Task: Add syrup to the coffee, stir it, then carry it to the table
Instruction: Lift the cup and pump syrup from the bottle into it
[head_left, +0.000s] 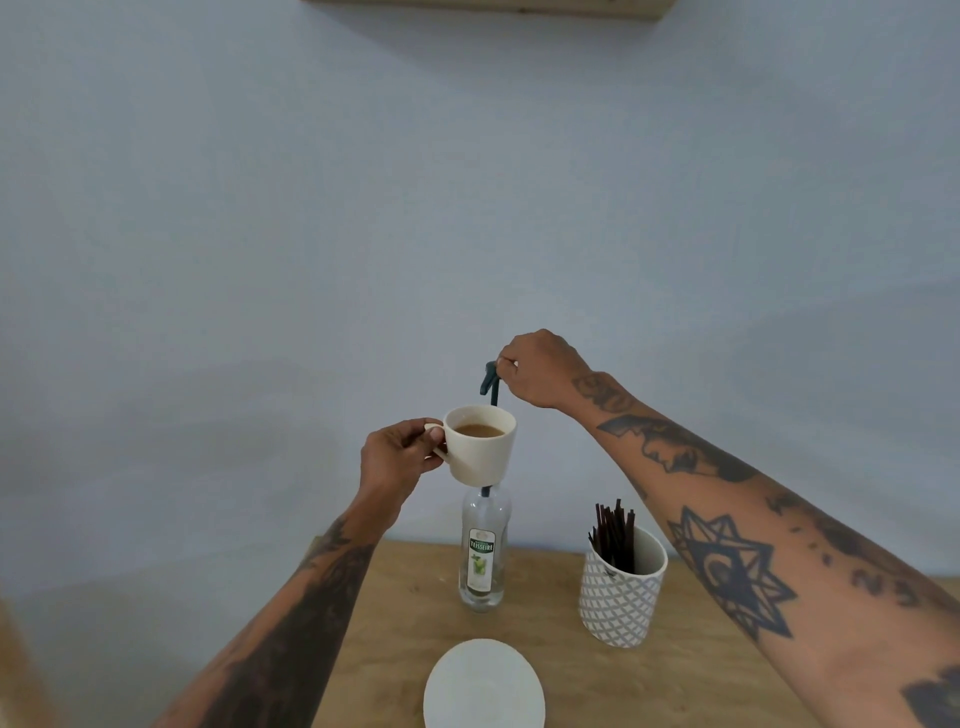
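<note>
— Here, what does the left hand (400, 460) have hold of?

— A cream cup (480, 444), lifted clear of the wooden counter (545, 639). Thumb and fingers are pinched together on its handle, at the cup's left side. The cup is upright, or near enough, with light-brown coffee (479, 430) showing inside the rim.

— And the syrup?

— The syrup bottle (482, 551), clear glass with a white-and-green label, stands upright on the counter directly behind and below the cup. The cup's base hides the bottle's neck. A dark pump (490, 384) rises from the bottle behind the cup, and its spout bends over to the left, above the cup's far rim.

— The right hand (540, 369)?

— On top of the pump. Its fingers are curled closed around the pump head, knuckles upward; whether the head is being pressed down cannot be told. No stream of syrup is visible between spout and coffee.

— What else is on the counter?

— A white saucer (484, 686) lies near the front edge, just in front of the bottle and apart from it. To the right of the bottle, well apart, stands a white patterned pot (621, 595) holding a bunch of dark stirrers (615, 535), which lean to the left inside it. Both tattooed forearms reach in from the bottom corners, against a plain pale wall (311, 234).
</note>
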